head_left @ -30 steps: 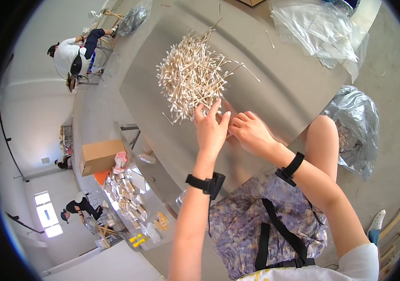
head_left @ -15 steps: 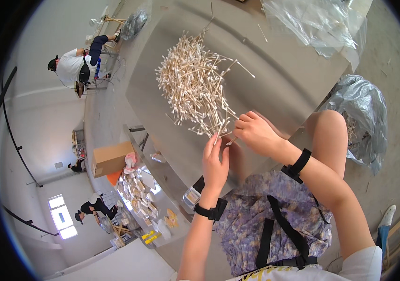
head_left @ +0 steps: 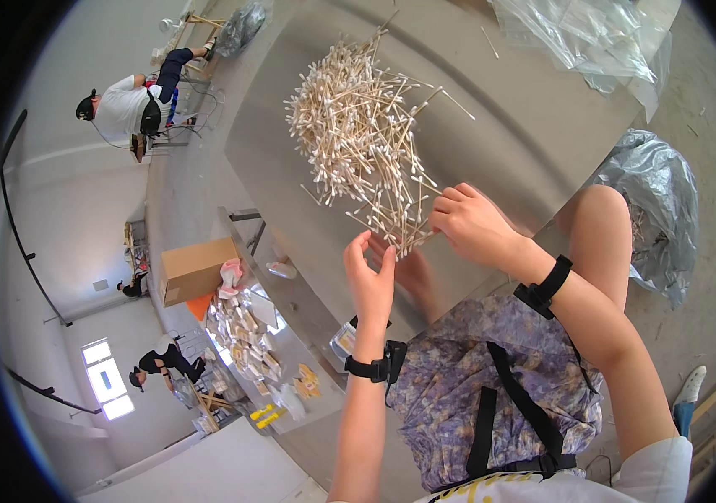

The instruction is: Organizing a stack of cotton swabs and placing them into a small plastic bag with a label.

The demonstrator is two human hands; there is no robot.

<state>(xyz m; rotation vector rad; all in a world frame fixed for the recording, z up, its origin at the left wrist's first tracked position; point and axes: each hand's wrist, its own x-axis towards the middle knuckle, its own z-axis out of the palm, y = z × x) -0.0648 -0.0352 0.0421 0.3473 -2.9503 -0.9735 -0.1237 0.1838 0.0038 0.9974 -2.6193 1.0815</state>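
Note:
A big heap of cotton swabs [head_left: 354, 126] with white tips and pale sticks lies on a smooth metal table [head_left: 509, 109]. At the near end of the heap is my left hand [head_left: 369, 272], its thumb and fingers apart beside the lowest swabs, gripping nothing. On the heap's right side, my right hand [head_left: 473, 222] has its fingers curled closed, with swab ends showing at the fingertips. Its own fingers hide most of what they pinch. A stray swab [head_left: 489, 42] lies apart toward the far edge.
Clear plastic bags [head_left: 580, 38] cover the far right corner. A grey plastic bag [head_left: 651, 210] stands beside my knee. To the left, another table holds small packs [head_left: 240, 335] and a cardboard box [head_left: 198, 270]. Several people sit working farther off, including one in a white shirt [head_left: 119, 109].
My left thumb and fingers have spread apart and drawn off the swabs. My right hand stays closed at the heap's edge. The view has shifted slightly.

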